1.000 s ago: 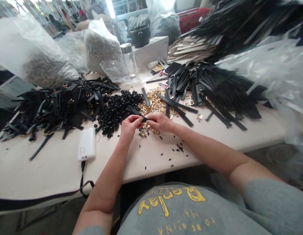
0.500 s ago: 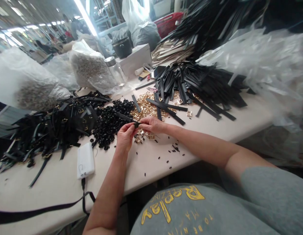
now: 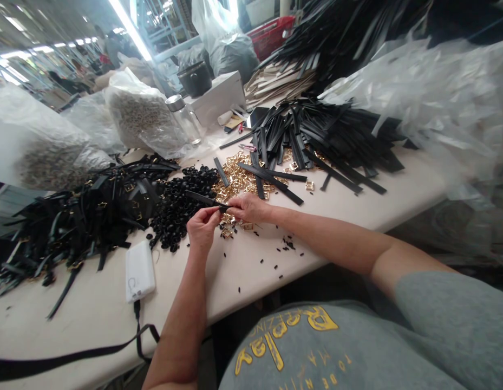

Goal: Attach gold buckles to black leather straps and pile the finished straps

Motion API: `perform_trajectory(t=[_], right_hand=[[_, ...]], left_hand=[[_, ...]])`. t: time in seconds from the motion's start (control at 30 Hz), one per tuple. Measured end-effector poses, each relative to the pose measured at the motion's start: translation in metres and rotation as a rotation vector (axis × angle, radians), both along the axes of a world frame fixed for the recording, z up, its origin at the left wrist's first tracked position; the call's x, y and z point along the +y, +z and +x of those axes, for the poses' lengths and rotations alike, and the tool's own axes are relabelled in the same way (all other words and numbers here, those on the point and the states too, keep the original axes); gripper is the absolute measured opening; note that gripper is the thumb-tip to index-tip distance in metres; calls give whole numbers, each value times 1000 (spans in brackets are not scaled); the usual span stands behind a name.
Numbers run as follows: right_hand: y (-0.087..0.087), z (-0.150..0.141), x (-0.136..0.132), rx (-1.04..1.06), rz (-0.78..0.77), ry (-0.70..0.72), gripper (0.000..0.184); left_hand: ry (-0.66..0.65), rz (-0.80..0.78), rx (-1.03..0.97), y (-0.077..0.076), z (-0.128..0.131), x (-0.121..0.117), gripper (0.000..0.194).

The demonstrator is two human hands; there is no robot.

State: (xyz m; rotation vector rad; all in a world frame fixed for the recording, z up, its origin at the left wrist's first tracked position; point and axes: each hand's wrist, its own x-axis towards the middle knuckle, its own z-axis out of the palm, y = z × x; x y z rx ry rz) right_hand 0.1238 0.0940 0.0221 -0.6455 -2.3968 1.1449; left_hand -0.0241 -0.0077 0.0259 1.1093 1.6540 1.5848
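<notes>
Between my two hands is a black strap, its free end pointing left over a heap of black loops. My left hand pinches it from below with thumb and forefinger. My right hand is closed on the same strap from the right, and the fingertips of both hands nearly meet. What lies right under the fingers is hidden. Gold buckles are piled just beyond my hands, with a few under my right hand. The black loops are heaped to the left of the buckles.
Finished-looking buckled straps lie heaped at the left. Loose black straps cover the back right. A white power bank with a cable sits at the front left. A glass bottle stands behind, near plastic bags. Small black bits dot the table.
The view has shifted slightly, so the table's contents sit a little further left. Both hands keep their hold on the strap; my left hand has drawn slightly away from my right.
</notes>
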Motion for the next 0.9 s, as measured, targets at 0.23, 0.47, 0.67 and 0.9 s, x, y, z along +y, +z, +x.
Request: perform_trajectory(t=[0.23,0.47,0.67,0.9], right_hand=[[-2,1,3,-54,155,-54,20],[-1,-1,-3,-94,308,-27,17],[0,-3,-6,-142,309,-104,17],[-5,-5,-2,30,-132,-36,19]], left_hand=[[-21,34,-44,-3,2,0,28],[-29,-5,-13,-16,-5,4,32],[-6,176,401,-22,-7,4,17],[-15,35,-31,-11,-4,5,29]])
